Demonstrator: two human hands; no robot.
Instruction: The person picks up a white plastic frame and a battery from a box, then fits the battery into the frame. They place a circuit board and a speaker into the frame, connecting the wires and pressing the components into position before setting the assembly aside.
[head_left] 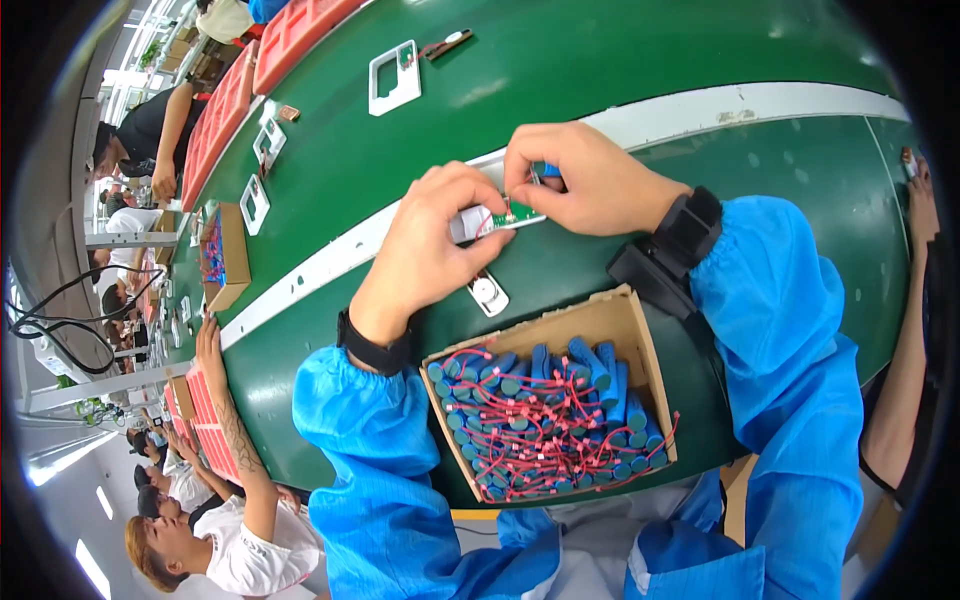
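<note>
A white plastic housing with a green circuit board [522, 212] and thin red wires is held in front of me, above the green surface near the white rail. My left hand [435, 230] is closed round its left end, thumb and fingers on the edges. My right hand [590, 180] is pinched at the board's right side, by the red wires. Something blue shows behind its fingers; what they grip is too hidden to name. Just below lies a small white part with a round disc [487, 293]. Nearest me, a cardboard box [645, 345] holds many blue cylindrical batteries [600, 372] with red leads.
A long white rail [330, 246] crosses the green surface. Beyond it lie white frames [408, 98] with boards. A second box of batteries [232, 250] and red trays [215, 130] line the left. Co-workers sit at left; another person's arm [905, 330] is at right.
</note>
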